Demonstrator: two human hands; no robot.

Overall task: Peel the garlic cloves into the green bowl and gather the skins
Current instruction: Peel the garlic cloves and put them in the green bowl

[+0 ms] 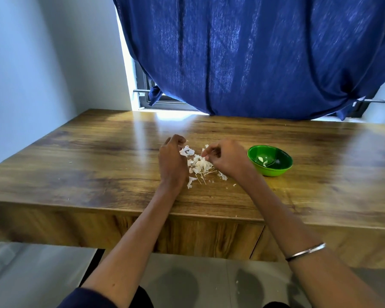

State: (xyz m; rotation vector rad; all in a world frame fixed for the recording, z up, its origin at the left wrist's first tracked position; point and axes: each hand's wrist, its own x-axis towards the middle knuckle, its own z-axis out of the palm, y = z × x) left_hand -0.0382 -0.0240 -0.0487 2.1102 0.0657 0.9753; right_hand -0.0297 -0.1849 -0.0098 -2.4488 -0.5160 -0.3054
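Garlic skins lie heaped between your curled hands (grips unclear), peeled cloves already in the green bowl; gathering remains.

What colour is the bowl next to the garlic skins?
Green. The bowl shows best in the head view, to the right of the skins.

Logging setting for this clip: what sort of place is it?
Probably a room in a home, not clearly a kitchen. A wooden table stands against a window hung with a blue curtain, and garlic skins lie beside a green bowl.
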